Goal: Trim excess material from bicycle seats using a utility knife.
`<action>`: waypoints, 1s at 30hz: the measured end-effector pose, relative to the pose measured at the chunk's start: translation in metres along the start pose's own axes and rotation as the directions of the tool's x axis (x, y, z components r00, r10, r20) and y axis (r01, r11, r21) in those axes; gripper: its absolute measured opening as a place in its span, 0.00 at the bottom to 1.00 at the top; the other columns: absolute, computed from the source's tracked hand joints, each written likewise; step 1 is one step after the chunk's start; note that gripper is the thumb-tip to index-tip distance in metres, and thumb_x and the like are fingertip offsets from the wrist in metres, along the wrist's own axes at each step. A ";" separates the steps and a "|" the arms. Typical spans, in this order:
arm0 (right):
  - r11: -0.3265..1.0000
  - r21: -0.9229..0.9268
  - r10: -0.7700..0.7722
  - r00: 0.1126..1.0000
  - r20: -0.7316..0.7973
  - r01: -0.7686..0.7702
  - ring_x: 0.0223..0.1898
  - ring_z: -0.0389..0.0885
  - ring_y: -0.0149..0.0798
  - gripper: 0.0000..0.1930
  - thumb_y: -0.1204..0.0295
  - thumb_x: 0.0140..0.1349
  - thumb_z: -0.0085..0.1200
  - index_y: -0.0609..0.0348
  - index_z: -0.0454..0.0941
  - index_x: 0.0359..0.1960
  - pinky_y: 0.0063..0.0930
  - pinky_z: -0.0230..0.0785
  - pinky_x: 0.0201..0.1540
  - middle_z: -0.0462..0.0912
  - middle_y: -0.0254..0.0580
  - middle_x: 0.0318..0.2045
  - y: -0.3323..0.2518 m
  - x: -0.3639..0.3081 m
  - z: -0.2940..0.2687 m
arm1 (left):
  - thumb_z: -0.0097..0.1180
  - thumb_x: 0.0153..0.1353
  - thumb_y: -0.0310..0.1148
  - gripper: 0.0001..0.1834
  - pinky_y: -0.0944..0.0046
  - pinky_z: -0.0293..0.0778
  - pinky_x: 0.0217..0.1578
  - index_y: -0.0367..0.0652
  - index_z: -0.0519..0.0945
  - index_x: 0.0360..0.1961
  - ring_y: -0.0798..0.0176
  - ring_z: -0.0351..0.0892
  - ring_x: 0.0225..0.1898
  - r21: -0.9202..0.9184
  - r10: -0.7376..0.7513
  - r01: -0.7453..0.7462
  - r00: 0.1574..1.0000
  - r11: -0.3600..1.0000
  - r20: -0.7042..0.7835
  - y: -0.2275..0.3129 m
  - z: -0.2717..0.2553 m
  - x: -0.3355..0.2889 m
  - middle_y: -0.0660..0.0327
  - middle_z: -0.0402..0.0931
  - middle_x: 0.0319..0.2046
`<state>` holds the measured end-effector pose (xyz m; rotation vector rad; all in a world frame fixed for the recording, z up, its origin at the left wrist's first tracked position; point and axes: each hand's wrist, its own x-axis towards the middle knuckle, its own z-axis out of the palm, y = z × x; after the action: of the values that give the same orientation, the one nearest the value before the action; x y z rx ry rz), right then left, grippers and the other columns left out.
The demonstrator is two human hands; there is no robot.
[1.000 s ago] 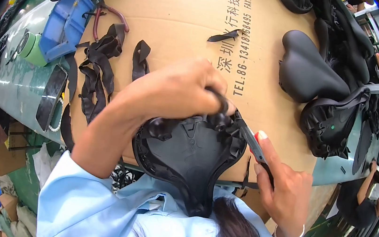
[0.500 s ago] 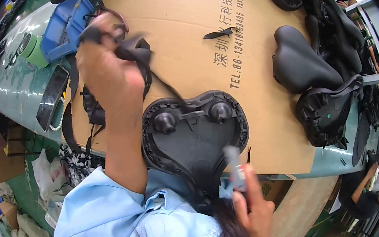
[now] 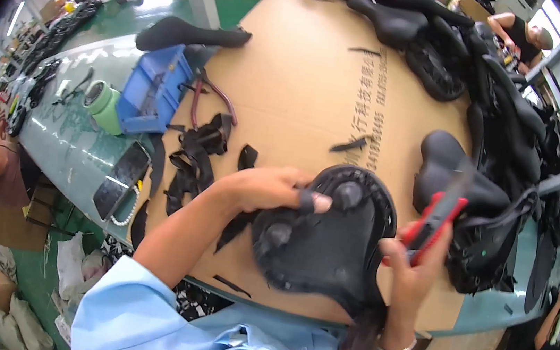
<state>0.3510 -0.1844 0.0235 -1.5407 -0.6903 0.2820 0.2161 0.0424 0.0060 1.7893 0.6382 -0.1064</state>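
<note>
A black bicycle saddle (image 3: 326, 251) lies underside up in front of me, its hollow shell and two round knobs showing and its narrow nose toward my body. My left hand (image 3: 274, 190) grips the wide end's rim at the left, a dark band around the thumb; some fingertips are hidden. My right hand (image 3: 416, 272) is closed around a red and black utility knife (image 3: 433, 225), blurred blade pointing up, just right of the saddle. Black trimmed strips (image 3: 195, 157) are heaped left of my left hand, near red-handled pliers (image 3: 218, 101).
Cardboard (image 3: 287, 57) covers the green table. Finished-looking black saddles (image 3: 461, 176) pile up along the right and far side. At left stand a blue bin (image 3: 153, 96), a green jar (image 3: 103, 108) and a phone (image 3: 122, 180). Other people work farther off.
My left hand has left the black strips and come right onto the saddle's rim. My right hand has raised the knife up and rightward. The view has shifted, showing more of the far table.
</note>
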 end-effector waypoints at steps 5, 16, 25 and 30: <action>0.999 0.014 -0.034 0.962 -0.269 0.039 0.25 0.76 0.28 0.24 0.74 0.66 0.52 0.63 0.60 0.61 0.18 0.71 0.29 0.77 0.36 0.29 -0.012 0.010 -0.030 | 0.50 0.68 0.40 0.14 0.60 0.77 0.42 0.42 0.78 0.44 0.61 0.80 0.39 -0.671 0.041 -0.411 0.868 0.617 -0.494 0.004 -0.097 0.085 0.59 0.80 0.35; 0.957 0.029 0.286 0.917 -0.277 -0.290 0.26 0.77 0.28 0.25 0.75 0.67 0.49 0.62 0.57 0.63 0.21 0.73 0.27 0.73 0.36 0.30 0.035 -0.042 -0.069 | 0.59 0.53 0.29 0.30 0.56 0.66 0.57 0.46 0.69 0.59 0.50 0.68 0.61 0.042 0.170 -0.723 0.218 0.689 0.961 0.085 0.039 0.055 0.50 0.69 0.58; 0.967 0.115 0.252 0.901 -0.354 -0.225 0.26 0.79 0.31 0.22 0.75 0.66 0.49 0.63 0.58 0.60 0.26 0.76 0.30 0.74 0.40 0.33 0.034 -0.064 -0.070 | 0.58 0.54 0.31 0.31 0.42 0.51 0.63 0.55 0.68 0.62 0.65 0.56 0.69 0.849 0.871 -0.527 0.394 -0.046 0.292 0.090 0.097 0.194 0.57 0.62 0.66; 0.970 0.138 0.238 0.899 -0.368 -0.201 0.26 0.79 0.31 0.22 0.76 0.66 0.49 0.63 0.58 0.60 0.25 0.76 0.29 0.74 0.40 0.33 0.040 -0.071 -0.075 | 0.60 0.52 0.34 0.26 0.43 0.49 0.63 0.46 0.71 0.54 0.51 0.75 0.53 0.523 0.937 -0.819 0.334 0.237 0.098 0.109 0.079 0.173 0.54 0.78 0.48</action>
<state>0.3480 -0.2844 -0.0229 -1.5240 -0.1904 0.1713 0.4333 0.0143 0.0075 2.4472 -0.4419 0.8555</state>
